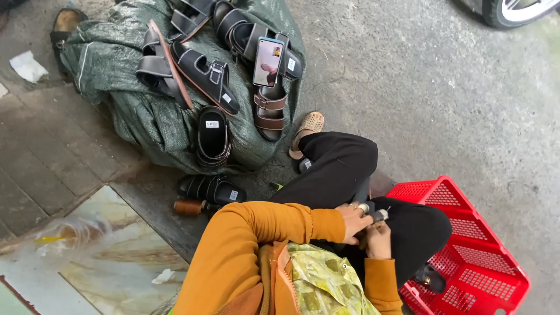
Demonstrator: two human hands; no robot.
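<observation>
A person in an orange long-sleeved top and black trousers sits on the grey concrete floor (443, 105), both hands meeting over the lap. The left hand (354, 223) curls its fingers over a small dark piece with a pale metal fitting (372, 212), and the right hand (379, 239) closes on the same piece from below; the piece is too small to identify. Just right of the hands stands a red perforated plastic basket (472, 256), touching the person's knee. Well beyond the hands, across the bent legs, lies a green woven sack (140, 116) with black strapped sandals (204, 73) and a brown strapped sandal (270, 111) piled on it. A lit smartphone (268, 61) leans among those sandals. Near the sack's lower edge rests a brown thread spool (188, 206).
</observation>
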